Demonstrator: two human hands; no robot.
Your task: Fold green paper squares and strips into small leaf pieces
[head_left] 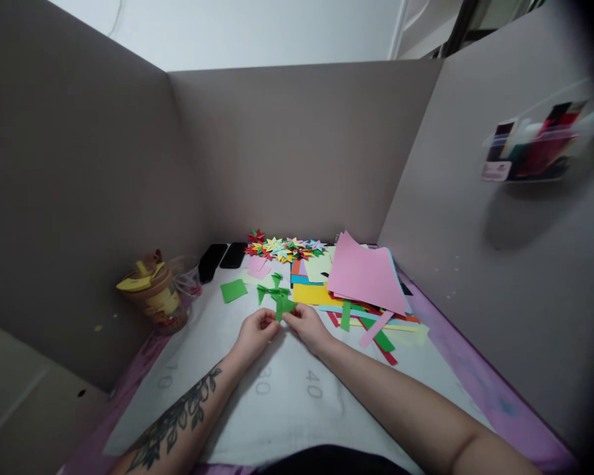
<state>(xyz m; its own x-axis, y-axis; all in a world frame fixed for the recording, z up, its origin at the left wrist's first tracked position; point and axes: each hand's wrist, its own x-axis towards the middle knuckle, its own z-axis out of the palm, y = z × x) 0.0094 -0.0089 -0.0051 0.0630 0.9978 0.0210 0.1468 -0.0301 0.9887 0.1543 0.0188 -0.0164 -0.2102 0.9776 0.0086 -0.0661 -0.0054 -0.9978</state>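
Between my hands is a folded piece of green paper (284, 305), raised slightly over the white mat. My left hand (258, 330) pinches its lower left edge with thumb and fingers. On the other side, my right hand (307, 326) grips the right edge in a pinch. Just beyond my fingers lie several folded green paper pieces (273, 290) with pointed ends. A flat green paper square (234, 291) rests to the left of them. My fingers cover part of the held paper.
Colourful folded paper stars (282, 248) are heaped at the back. Pink sheets (363, 274) top a paper stack at right, with loose strips (377, 328) before it. Two black phones (212, 260) and a brown-yellow cup (153, 293) stand left. Grey partitions (301, 152) enclose the table.
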